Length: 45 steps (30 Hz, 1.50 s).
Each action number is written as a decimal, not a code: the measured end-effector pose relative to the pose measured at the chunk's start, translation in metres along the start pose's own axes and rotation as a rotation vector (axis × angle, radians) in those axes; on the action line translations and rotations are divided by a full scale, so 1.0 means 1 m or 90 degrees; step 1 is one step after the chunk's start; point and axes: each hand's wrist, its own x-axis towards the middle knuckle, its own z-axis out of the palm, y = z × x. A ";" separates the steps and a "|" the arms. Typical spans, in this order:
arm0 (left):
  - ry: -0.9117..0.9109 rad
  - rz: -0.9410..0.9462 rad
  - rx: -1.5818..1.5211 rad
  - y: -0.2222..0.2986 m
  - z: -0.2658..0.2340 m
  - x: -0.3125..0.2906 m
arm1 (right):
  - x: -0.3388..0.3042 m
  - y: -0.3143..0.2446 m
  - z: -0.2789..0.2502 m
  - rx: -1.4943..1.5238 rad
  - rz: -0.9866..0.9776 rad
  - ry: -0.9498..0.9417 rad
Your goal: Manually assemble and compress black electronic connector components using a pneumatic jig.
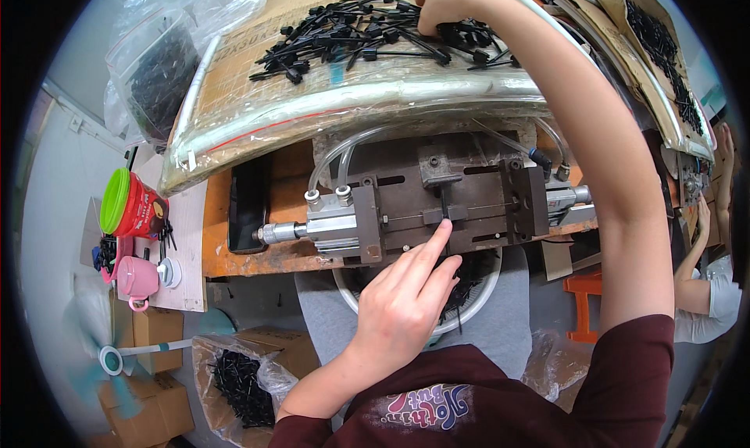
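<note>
My left hand (400, 298) reaches up from below, fingers stretched out. Its index fingertip touches a slim black rod-like piece (445, 198) seated upright in the picture between small jaws in the middle of a dark metal clamping fixture (406, 202). At the top edge, my right hand (447, 3) dips into a heap of black rod-like pieces with knobbed ends (344, 38). Its fingers are curled down among them; what they grip is hidden. The heap lies on a plastic-wrapped cardboard sheet (223, 77) behind the fixture.
Silver air cylinders (332, 225) with clear hoses flank the fixture on an orange-brown bench (223, 253). Below sits a white-rimmed tub (488, 296) of black pieces; a lined box (242, 385) holds more. At left stand a red bucket (147, 207), pink mug (137, 278) and fan (111, 360). Another person's arm (695, 253) shows at right.
</note>
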 end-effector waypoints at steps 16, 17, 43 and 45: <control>-0.022 -0.005 0.070 -0.010 0.016 0.004 | -0.083 0.006 -0.036 0.397 -0.040 0.165; -0.025 -0.012 0.079 -0.009 0.015 0.003 | -0.080 0.006 -0.034 0.455 -0.029 0.174; 0.119 -0.348 -0.871 -0.004 -0.040 0.005 | -0.265 -0.031 0.058 0.861 0.042 -0.177; 0.083 -0.378 -0.848 -0.001 -0.048 0.002 | -0.272 -0.034 0.069 0.918 0.065 -0.203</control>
